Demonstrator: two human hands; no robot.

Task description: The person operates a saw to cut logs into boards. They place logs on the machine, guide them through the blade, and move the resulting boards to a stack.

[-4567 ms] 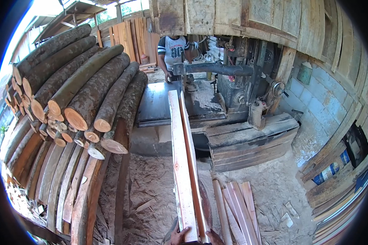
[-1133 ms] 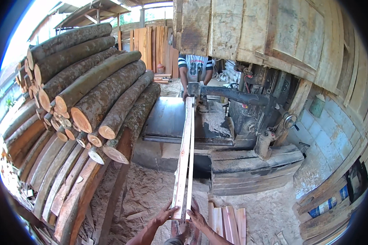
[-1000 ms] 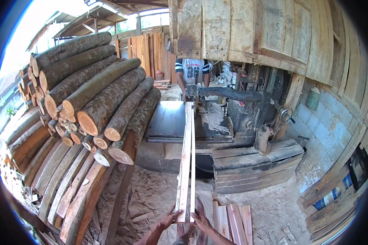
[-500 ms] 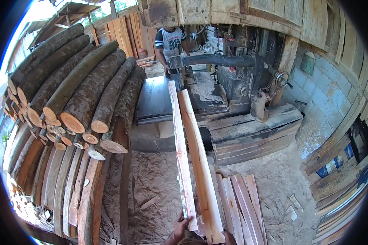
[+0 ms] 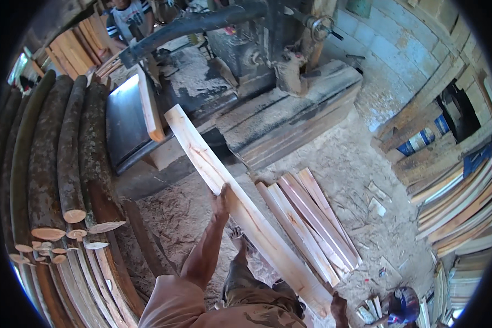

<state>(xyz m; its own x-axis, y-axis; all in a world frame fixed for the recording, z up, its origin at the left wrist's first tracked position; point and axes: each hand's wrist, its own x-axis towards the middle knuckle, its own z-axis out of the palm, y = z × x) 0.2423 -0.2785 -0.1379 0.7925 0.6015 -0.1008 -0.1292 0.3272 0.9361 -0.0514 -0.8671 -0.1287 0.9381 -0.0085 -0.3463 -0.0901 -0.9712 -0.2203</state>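
Observation:
A long pale wooden plank [image 5: 246, 210] slants across the middle, from the edge of the saw table [image 5: 124, 117] down to the lower right. My left hand [image 5: 222, 199] is closed on its left edge, partway along. Close to the plank's lower end, my right hand [image 5: 339, 304] grips it at the right side. A second, narrower wooden strip [image 5: 150, 106] rests on the saw table, its near end jutting past the table's front edge, apart from both my hands.
A bandsaw machine [image 5: 240, 52] stands beyond, with a co-worker [image 5: 130, 21] behind it. Stacked logs [image 5: 46, 158] fill the left. Sawn boards [image 5: 309, 218] lie on the sawdust-covered floor [image 5: 366, 218]. Another person [image 5: 403, 305] is low at the lower right. More planks [image 5: 459, 202] are piled at right.
My left hand has left the narrow strip, now lying on the saw table, and holds the wider plank. The plank has swung into a slant. My view has tilted down and turned.

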